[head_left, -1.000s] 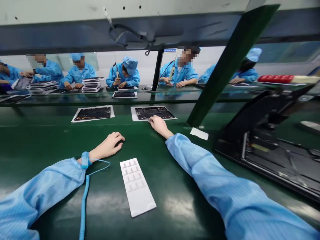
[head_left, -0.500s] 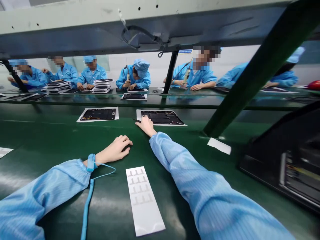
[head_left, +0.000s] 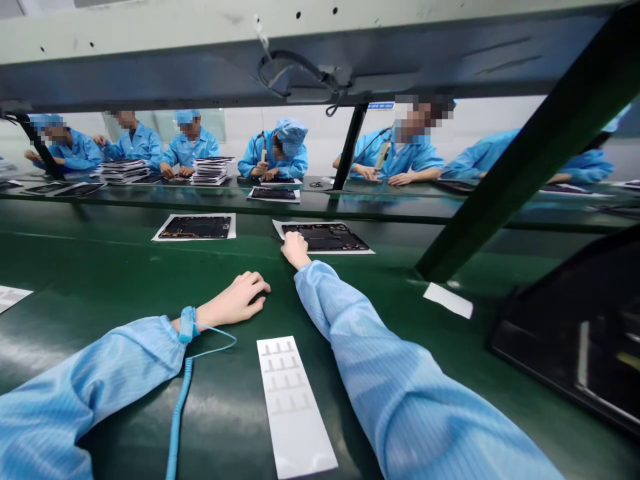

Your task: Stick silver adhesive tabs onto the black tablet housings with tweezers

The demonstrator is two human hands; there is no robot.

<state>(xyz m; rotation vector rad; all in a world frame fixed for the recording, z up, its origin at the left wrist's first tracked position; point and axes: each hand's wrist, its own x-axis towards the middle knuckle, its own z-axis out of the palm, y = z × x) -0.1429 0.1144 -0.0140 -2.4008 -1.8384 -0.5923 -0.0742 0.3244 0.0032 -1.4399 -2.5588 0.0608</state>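
Note:
My right hand [head_left: 295, 249] reaches far forward, its fingers closed at the left edge of an opened tablet [head_left: 333, 236]. That tablet, with dark inner parts showing, lies on a white sheet [head_left: 278, 228]. A thin dark tool sticks out left of the fingers; its kind is too small to make out. My left hand [head_left: 240, 298] rests palm down on the green bench with loosely bent fingers, the thumb apart and nothing visible in it. A blue wrist strap [head_left: 188, 325] with a coiled cord circles that wrist. Below lies a white sticker sheet [head_left: 296, 407] with grey pieces.
Another opened tablet [head_left: 196, 227] lies on paper to the left. A slanted green post [head_left: 500, 160] and a dark machine [head_left: 575, 320] stand at right, near a white paper strip [head_left: 449, 300]. Co-workers in blue [head_left: 275, 153] sit beyond, under an overhead beam [head_left: 200, 73].
My right hand has shifted slightly, and its fingers now look more closed at the tablet's left edge. My left hand stays on the bench. The whole view has swung a little.

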